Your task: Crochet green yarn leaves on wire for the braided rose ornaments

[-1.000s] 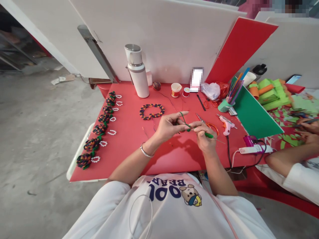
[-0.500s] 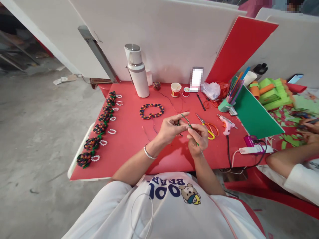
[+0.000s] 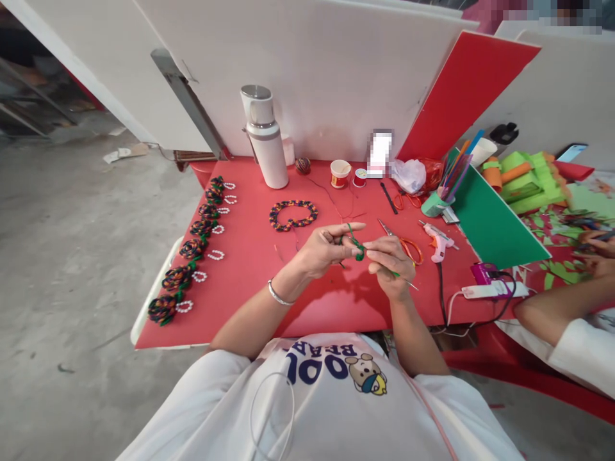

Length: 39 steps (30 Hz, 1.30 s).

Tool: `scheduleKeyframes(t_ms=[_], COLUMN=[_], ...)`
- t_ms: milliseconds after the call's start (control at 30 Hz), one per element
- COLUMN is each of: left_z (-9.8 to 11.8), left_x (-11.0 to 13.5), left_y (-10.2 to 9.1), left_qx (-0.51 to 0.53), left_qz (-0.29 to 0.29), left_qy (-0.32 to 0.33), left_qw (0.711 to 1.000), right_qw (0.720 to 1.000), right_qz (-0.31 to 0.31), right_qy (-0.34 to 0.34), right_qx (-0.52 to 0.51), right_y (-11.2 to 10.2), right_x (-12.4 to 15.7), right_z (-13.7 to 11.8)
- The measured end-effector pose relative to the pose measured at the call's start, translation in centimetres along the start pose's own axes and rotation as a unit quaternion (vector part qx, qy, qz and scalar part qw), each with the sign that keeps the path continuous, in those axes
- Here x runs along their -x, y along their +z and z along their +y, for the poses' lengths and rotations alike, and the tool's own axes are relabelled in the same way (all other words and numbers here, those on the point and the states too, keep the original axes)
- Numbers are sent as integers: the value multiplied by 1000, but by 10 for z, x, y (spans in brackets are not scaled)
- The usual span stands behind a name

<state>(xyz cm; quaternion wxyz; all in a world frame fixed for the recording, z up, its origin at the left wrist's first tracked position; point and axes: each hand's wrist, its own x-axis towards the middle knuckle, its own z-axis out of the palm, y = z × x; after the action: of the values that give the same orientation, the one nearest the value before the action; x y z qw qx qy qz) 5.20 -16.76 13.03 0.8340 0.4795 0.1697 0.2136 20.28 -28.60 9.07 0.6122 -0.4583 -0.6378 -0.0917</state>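
Green yarn (image 3: 357,248) sits between my two hands, held above the red table (image 3: 250,269) near its front middle. My left hand (image 3: 327,246) pinches it with thumb and fingertips together, the index finger stretched out over the top. My right hand (image 3: 391,264) is closed on a thin tool (image 3: 407,282) whose metal tip pokes out past my palm; whether its other end touches the yarn, I cannot tell.

Along the table's left edge I count seven yarn flowers (image 3: 177,278), each with a pearl loop (image 3: 199,276) just beside it, seven loops in all. There is one beaded ring (image 3: 293,214), one white flask (image 3: 265,137), two spools (image 3: 340,173), one glue gun (image 3: 436,238) and two pairs of scissors (image 3: 409,248).

On my shirt (image 3: 317,410) the letters "OOL" and "BEA" read upside down beside a cartoon bear.
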Motion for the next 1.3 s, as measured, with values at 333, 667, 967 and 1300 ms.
scheduleKeyframes(t_ms=[333, 667, 967, 1300], left_z=[4, 1, 11, 23], left_x=[3, 2, 6, 7], left_y=[-5, -5, -7, -10], left_qx=[-36, -26, -65, -105], left_qz=[5, 14, 4, -42], left_qy=[21, 37, 41, 21], left_qw=[999, 999, 997, 993], right_qw=[999, 999, 999, 996], right_qz=[-49, -37, -51, -91], right_qy=[-11, -4, -3, 23], right_qx=[7, 4, -3, -11], right_y=[-14, -16, -21, -33], right_x=[-10, -8, -11, -17], right_z=[-2, -5, -11, -19])
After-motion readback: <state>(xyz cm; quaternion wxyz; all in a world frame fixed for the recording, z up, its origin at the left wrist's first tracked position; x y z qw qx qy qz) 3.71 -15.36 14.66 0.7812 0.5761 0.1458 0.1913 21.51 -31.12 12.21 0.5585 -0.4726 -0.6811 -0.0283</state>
